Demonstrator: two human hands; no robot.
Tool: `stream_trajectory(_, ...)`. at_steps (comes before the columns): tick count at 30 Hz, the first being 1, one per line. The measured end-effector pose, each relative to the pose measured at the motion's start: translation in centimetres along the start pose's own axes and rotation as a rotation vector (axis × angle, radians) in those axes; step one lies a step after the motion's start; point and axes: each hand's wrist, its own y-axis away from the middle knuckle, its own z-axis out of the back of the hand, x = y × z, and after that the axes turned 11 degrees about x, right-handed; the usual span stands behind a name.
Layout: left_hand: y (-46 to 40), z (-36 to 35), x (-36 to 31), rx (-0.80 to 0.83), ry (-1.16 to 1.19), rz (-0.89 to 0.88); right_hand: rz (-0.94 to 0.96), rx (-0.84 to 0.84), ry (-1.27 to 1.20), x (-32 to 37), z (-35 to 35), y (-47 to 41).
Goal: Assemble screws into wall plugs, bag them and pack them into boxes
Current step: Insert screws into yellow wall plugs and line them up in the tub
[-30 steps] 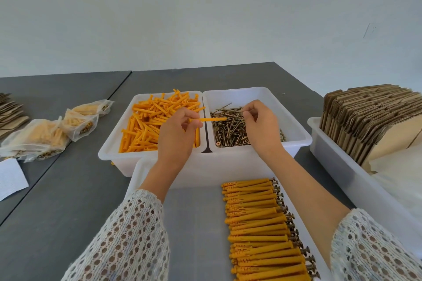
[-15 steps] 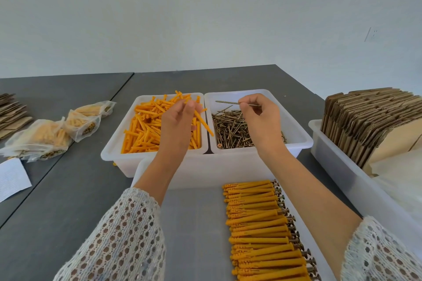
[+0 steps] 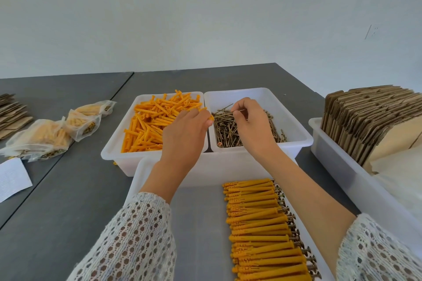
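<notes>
We pinch a screw in our right hand above the screw bin. Just left of that bin, our left hand grips a plug over the plug bin. Assembled plugs lie in the tray nearer us.

Your near tray has bare floor along its left half, while its right half is filled by a row of assembled plugs. Beyond it the plug bin and screw bin stand touching, leaving no gap. Toward the desk's right edge a bin of cardboard walls you in; bags crowd the left.
</notes>
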Motion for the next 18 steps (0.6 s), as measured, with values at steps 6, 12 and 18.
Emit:
stream_trajectory(6, 0.3, 0.2, -0.6, 0.062, 0.069, -0.034, 0.107, 0.234, -0.068, 0.3, -0.6, 0.7)
stream_trajectory(12, 0.3, 2.0, -2.0, 0.129, 0.479, -0.113, -0.105, -0.120, -0.349, -1.4, 1.4, -0.5)
stream_trajectory(18, 2.3, 1.7, -6.2, 0.802, 0.498, -0.264, -0.515, -0.361, -0.645, -4.4, 3.8, -1.6)
